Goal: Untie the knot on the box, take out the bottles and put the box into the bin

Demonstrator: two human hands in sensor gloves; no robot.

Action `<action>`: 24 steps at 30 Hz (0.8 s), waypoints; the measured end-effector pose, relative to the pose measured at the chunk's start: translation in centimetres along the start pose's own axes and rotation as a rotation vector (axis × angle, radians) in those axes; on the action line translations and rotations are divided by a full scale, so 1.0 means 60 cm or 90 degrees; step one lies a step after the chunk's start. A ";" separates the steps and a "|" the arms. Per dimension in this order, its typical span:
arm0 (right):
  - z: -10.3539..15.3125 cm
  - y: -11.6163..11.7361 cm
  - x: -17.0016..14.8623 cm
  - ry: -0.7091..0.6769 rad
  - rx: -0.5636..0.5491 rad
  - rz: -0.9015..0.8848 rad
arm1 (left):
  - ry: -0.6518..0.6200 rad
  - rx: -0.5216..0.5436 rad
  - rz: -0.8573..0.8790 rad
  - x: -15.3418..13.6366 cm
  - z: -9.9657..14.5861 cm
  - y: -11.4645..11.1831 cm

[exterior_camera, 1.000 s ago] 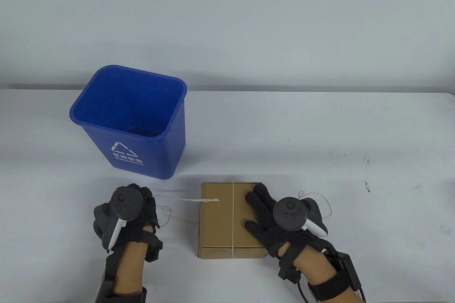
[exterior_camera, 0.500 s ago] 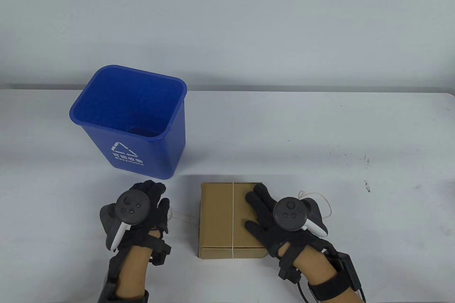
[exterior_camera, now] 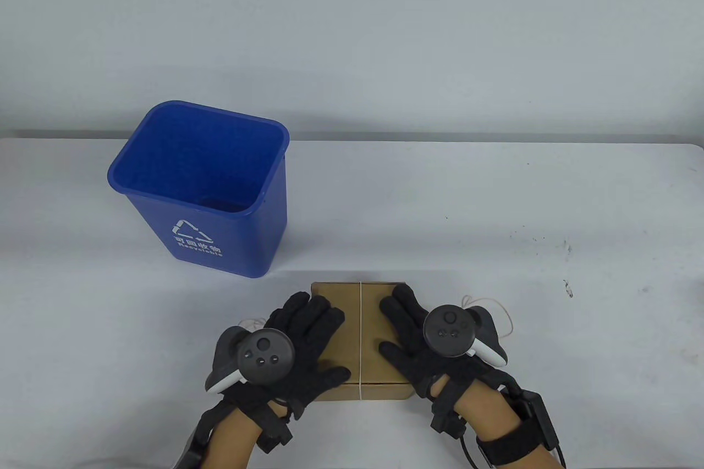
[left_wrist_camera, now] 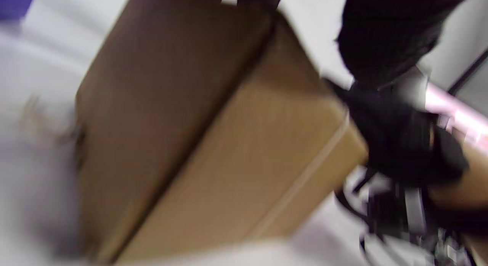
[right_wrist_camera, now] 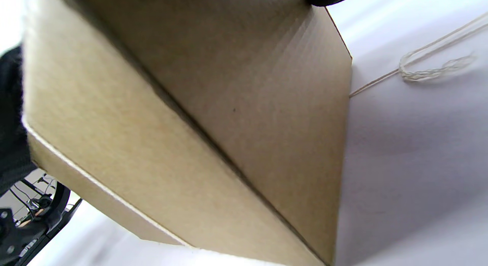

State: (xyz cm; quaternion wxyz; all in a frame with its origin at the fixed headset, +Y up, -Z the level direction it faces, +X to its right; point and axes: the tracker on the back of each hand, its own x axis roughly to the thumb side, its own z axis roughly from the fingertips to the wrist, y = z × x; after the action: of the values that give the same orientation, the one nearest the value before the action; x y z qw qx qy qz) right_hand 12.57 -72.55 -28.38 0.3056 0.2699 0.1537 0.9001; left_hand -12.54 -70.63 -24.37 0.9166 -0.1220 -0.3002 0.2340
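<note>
A brown cardboard box [exterior_camera: 358,293] lies closed near the table's front edge, with a thin string [exterior_camera: 360,326] still looped round its middle. My left hand [exterior_camera: 311,320] lies flat on the left half of the lid, fingers straight. On the right half rests my right hand [exterior_camera: 401,312], also flat. Loose string ends lie on the table to the left [exterior_camera: 254,320] and right [exterior_camera: 498,312] of the box. The left wrist view is blurred and shows the box [left_wrist_camera: 198,144]. In the right wrist view I see the box's side [right_wrist_camera: 190,105] and string [right_wrist_camera: 434,67]. No bottles show.
A blue recycling bin [exterior_camera: 220,249] stands open behind and to the left of the box, a short gap from it. The white table [exterior_camera: 495,205] stretches to the right and back; its far edge meets a pale wall.
My left hand has let go of the string it held out to the left and has moved right onto the box lid. The right hand and the box have stayed put.
</note>
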 end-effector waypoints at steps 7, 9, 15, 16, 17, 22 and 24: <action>0.000 -0.001 0.005 -0.010 -0.030 0.002 | 0.072 -0.044 -0.099 0.004 -0.013 -0.019; 0.004 -0.004 0.014 -0.023 -0.051 0.024 | 0.068 -0.043 -0.116 0.005 -0.014 -0.020; 0.028 -0.007 0.057 -0.048 -0.057 0.085 | 0.070 -0.034 -0.099 0.002 -0.014 -0.021; 0.031 -0.004 0.065 -0.046 -0.054 0.097 | 0.071 -0.032 -0.099 0.002 -0.014 -0.021; 0.032 0.003 0.073 -0.046 -0.039 0.114 | 0.071 -0.030 -0.098 0.002 -0.014 -0.021; 0.034 0.038 0.087 0.055 0.026 0.238 | 0.079 0.001 -0.063 -0.005 -0.013 -0.022; 0.028 0.047 0.086 0.039 0.028 0.260 | 0.093 -0.001 -0.042 -0.008 -0.012 -0.022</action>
State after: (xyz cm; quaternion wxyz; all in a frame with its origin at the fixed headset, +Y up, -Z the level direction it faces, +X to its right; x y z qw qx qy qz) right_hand 8.77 -71.25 -23.78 0.1063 0.2744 0.1248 0.9475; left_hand -11.96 -72.10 -24.71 0.9431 -0.1296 -0.2367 0.1942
